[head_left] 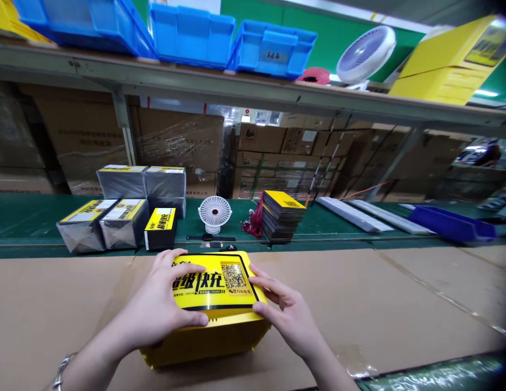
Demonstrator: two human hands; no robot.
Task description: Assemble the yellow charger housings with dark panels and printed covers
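A yellow box [207, 342] rests on the cardboard-covered bench, its top bearing a black-bordered yellow label [207, 282] with black characters and a QR code. My left hand [165, 296] lies over the label's left end, fingers spread, the thumb on the front edge. My right hand [283, 307] touches the right end of the box, its fingertips at the label's right border and its thumb near the front corner. The fingers of my right hand are apart.
Behind the box stand wrapped label stacks [124, 217], a small white fan [214, 213], red cords [255, 220] and a tall label stack [281, 217]. A blue tray [452, 224] lies right. Blue bins [191, 35] sit on the overhead shelf [195, 84].
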